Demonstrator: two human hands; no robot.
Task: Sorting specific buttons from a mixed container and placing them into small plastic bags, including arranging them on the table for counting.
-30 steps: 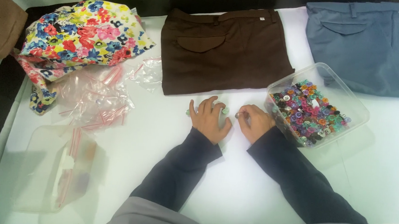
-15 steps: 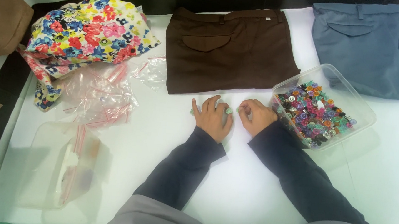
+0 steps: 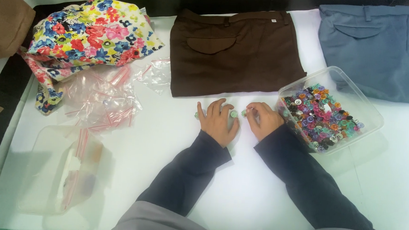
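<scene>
Resting palm-down on the white table [image 3: 175, 141], the left hand [image 3: 219, 123] lies with fingers spread over small green buttons [image 3: 233, 114] and grips nothing. The right hand [image 3: 263, 120] pinches one button [image 3: 244, 113] between its fingertips, just beside the clear tub of mixed coloured buttons [image 3: 328, 117]. Compared with a second ago, both hands sit in nearly the same place; the sorting is proceeding button by button below the brown trousers [image 3: 236, 51].

The one camera sits on the head, looking steeply down. Both hands lie near, mid-frame, arms reaching up from below.
</scene>
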